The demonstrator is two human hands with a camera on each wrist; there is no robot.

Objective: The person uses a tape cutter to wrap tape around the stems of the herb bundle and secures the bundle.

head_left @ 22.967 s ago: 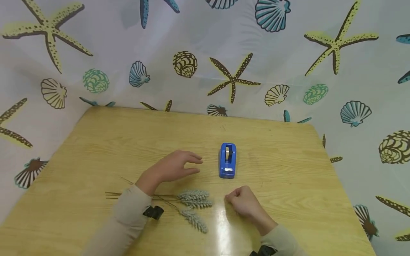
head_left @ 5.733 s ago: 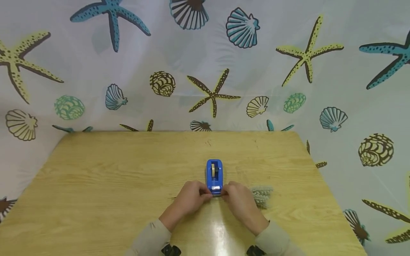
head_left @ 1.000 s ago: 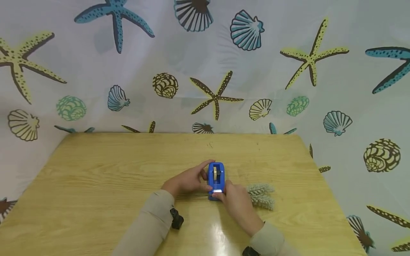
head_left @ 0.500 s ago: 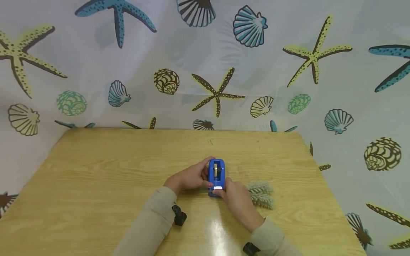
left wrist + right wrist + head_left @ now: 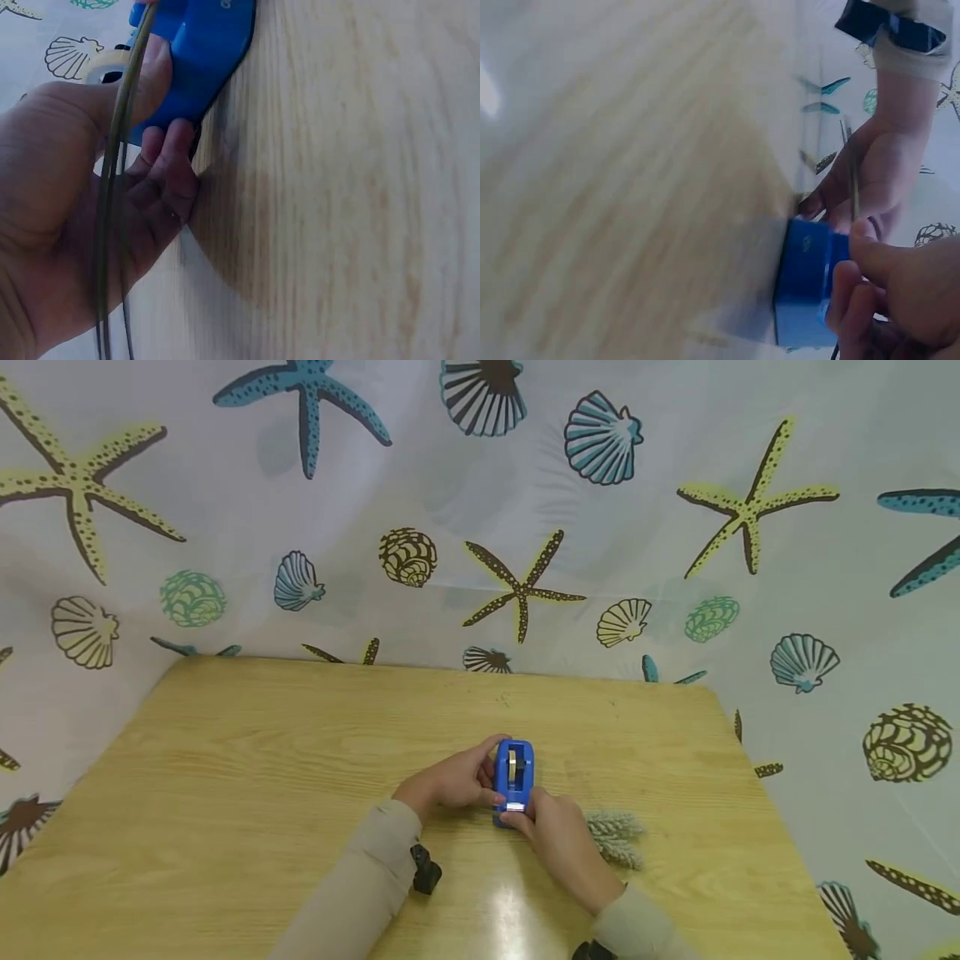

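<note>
A blue tape dispenser (image 5: 516, 787) with a roll of tape (image 5: 513, 766) stands on the table. My left hand (image 5: 453, 779) grips its left side, thumb near the front and fingers toward the back. The left wrist view shows brown stems (image 5: 110, 187) crossing in front of that thumb. At the dispenser's front, my right hand (image 5: 561, 839) pinches the wheat-like stalks by their stems, thumb tip near the cutter. Their pale green heads (image 5: 617, 837) stick out to its right. Whether tape is stuck to the stems cannot be made out.
The wooden table (image 5: 285, 752) extends on all sides of the hands. Behind and beside it hangs a white cloth (image 5: 480, 485) printed with shells and starfish. Each wrist carries a small black camera (image 5: 426, 870).
Earlier the stalks lay left of centre, apart from the dispenser; later both hands pinched at its front. Since then my left hand has gripped the dispenser. The last second shows little change.
</note>
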